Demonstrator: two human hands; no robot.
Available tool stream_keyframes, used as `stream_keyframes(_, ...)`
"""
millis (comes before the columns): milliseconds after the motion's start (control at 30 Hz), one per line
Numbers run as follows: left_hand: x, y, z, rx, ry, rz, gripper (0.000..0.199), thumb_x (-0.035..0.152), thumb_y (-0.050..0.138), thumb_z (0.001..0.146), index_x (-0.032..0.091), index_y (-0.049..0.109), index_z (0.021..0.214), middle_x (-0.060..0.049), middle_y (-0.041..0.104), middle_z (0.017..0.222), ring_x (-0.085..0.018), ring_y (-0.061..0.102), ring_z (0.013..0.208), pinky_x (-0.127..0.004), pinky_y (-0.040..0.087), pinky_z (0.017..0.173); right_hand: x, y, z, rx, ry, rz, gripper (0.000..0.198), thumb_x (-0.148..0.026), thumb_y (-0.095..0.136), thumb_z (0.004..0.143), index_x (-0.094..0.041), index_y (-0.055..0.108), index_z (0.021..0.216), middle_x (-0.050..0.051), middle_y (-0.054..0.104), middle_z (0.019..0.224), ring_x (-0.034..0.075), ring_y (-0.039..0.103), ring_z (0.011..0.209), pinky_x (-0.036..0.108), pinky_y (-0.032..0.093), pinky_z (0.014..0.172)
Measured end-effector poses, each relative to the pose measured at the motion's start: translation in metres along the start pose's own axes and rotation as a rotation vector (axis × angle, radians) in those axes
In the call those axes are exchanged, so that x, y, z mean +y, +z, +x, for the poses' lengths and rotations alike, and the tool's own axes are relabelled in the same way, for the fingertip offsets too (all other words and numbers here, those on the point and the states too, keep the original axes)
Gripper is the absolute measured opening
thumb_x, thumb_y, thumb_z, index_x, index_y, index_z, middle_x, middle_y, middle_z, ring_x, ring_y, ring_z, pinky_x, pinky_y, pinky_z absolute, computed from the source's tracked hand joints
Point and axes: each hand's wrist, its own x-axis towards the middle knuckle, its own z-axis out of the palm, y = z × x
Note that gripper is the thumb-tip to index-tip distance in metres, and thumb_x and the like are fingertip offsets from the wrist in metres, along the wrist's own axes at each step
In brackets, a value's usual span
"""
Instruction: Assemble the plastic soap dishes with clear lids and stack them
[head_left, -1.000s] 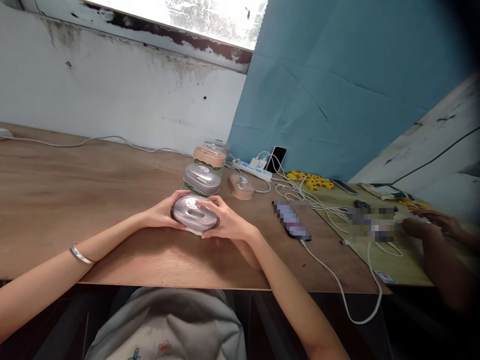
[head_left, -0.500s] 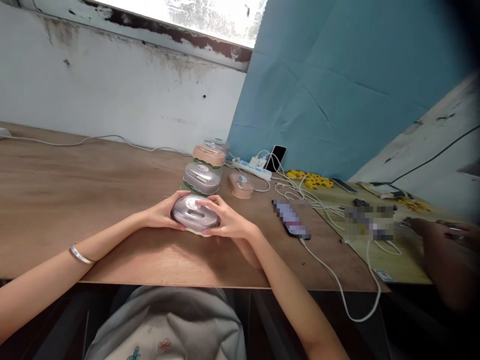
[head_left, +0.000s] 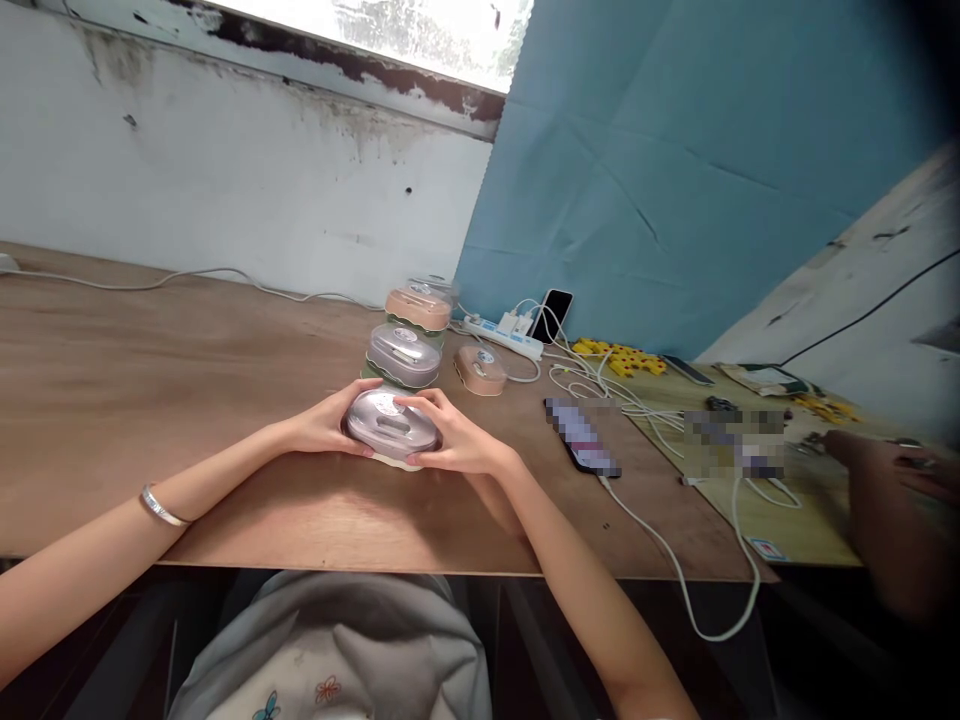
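Note:
Between my two hands is an oval plastic box (head_left: 394,428) with a clear lid, a round white sticker and a pale scalloped base. My left hand (head_left: 330,420) grips its left side, thumb at the near edge and fingers round the far side. From the right, my right hand (head_left: 461,435) holds it, with the index finger lying over the lid by the sticker. Right behind it stands a similar box with a greyish lid (head_left: 406,355) on a green base. Farther back are a box with a peach lid (head_left: 418,308) and another clear-lidded one.
A separate peach box (head_left: 481,370) lies to the right. Beyond it are a white power strip (head_left: 504,336), tangled white cables and a phone (head_left: 555,312) leaning on the blue cloth. A charging phone (head_left: 582,437) lies nearer. Another person's hand (head_left: 892,470) is at the far right.
The held box is tipped very slightly, its sticker a little farther right. Both my hands keep their grip. The other person's hand at the right has shifted slightly.

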Motion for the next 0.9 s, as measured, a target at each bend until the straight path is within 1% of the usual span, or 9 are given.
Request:
stream_keyframes(167, -0.003, 0.001, 0.000, 0.005, -0.019, 0.011, 0.095, 0.040, 0.081, 0.065, 0.024, 0.026, 0.142, -0.012, 0.044, 0.137, -0.032, 0.047, 0.124, -0.045, 0.041, 0.101, 0.000, 0.001, 0.001, -0.016, 0.022, 0.016, 0.072, -0.029, 0.072, 0.075, -0.029, 0.037, 0.139, 0.008, 0.038, 0.124, 0.024, 0.046, 0.119, 0.042, 0.037, 0.106)
stream_keyframes(267, -0.006, 0.002, 0.000, 0.020, -0.010, 0.013, 0.098, 0.041, 0.081, 0.064, 0.023, 0.025, 0.142, -0.012, 0.045, 0.137, -0.032, 0.047, 0.123, -0.044, 0.042, 0.101, 0.002, 0.002, 0.001, -0.015, 0.013, 0.019, 0.076, -0.029, 0.075, 0.072, -0.027, 0.038, 0.139, 0.008, 0.038, 0.123, 0.025, 0.045, 0.119, 0.041, 0.037, 0.106)
stream_keyframes(367, -0.008, 0.002, 0.001, 0.022, 0.007, 0.025, 0.099, 0.042, 0.081, 0.063, 0.023, 0.023, 0.142, -0.012, 0.046, 0.135, -0.031, 0.048, 0.122, -0.043, 0.042, 0.100, 0.005, 0.002, 0.001, -0.006, 0.005, 0.019, 0.080, -0.029, 0.077, 0.070, -0.028, 0.037, 0.139, 0.007, 0.036, 0.123, 0.024, 0.045, 0.119, 0.040, 0.038, 0.105)
stream_keyframes(500, -0.009, 0.002, 0.001, 0.027, 0.020, 0.088, 0.100, 0.043, 0.081, 0.063, 0.022, 0.024, 0.142, -0.013, 0.044, 0.137, -0.033, 0.048, 0.122, -0.044, 0.043, 0.100, 0.005, 0.002, 0.000, -0.006, 0.022, 0.025, 0.081, -0.029, 0.079, 0.068, -0.029, 0.037, 0.138, 0.007, 0.036, 0.123, 0.024, 0.046, 0.118, 0.040, 0.039, 0.103)
stream_keyframes(633, -0.004, 0.002, 0.001, 0.021, 0.048, 0.191, 0.101, 0.041, 0.081, 0.064, 0.022, 0.023, 0.145, -0.014, 0.039, 0.140, -0.034, 0.044, 0.125, -0.045, 0.040, 0.101, 0.003, 0.005, 0.000, -0.030, 0.078, -0.019, 0.090, -0.031, 0.083, 0.062, -0.031, 0.035, 0.138, 0.008, 0.035, 0.128, 0.026, 0.051, 0.113, 0.041, 0.043, 0.098)
stream_keyframes(733, 0.000, 0.002, -0.001, -0.003, 0.065, 0.270, 0.098, 0.041, 0.079, 0.066, 0.023, 0.025, 0.145, -0.013, 0.039, 0.141, -0.033, 0.044, 0.126, -0.044, 0.039, 0.103, 0.003, 0.009, 0.001, -0.043, 0.102, -0.061, 0.097, -0.029, 0.085, 0.058, -0.032, 0.032, 0.139, 0.009, 0.034, 0.132, 0.027, 0.053, 0.112, 0.042, 0.044, 0.097)
stream_keyframes(833, 0.000, 0.000, -0.003, -0.032, 0.065, 0.348, 0.093, 0.045, 0.072, 0.073, 0.022, 0.022, 0.147, -0.014, 0.039, 0.142, -0.030, 0.044, 0.127, -0.041, 0.040, 0.102, 0.004, 0.013, 0.002, -0.036, 0.077, -0.068, 0.096, -0.028, 0.085, 0.059, -0.029, 0.032, 0.140, 0.011, 0.035, 0.132, 0.027, 0.051, 0.115, 0.041, 0.044, 0.097)
stream_keyframes(900, 0.000, -0.003, -0.005, -0.038, 0.065, 0.411, 0.090, 0.048, 0.067, 0.077, 0.020, 0.019, 0.148, -0.015, 0.037, 0.145, -0.031, 0.042, 0.129, -0.042, 0.039, 0.103, 0.003, 0.014, 0.003, -0.023, 0.061, -0.076, 0.095, -0.029, 0.084, 0.059, -0.028, 0.033, 0.139, 0.011, 0.037, 0.130, 0.027, 0.050, 0.115, 0.041, 0.044, 0.097)
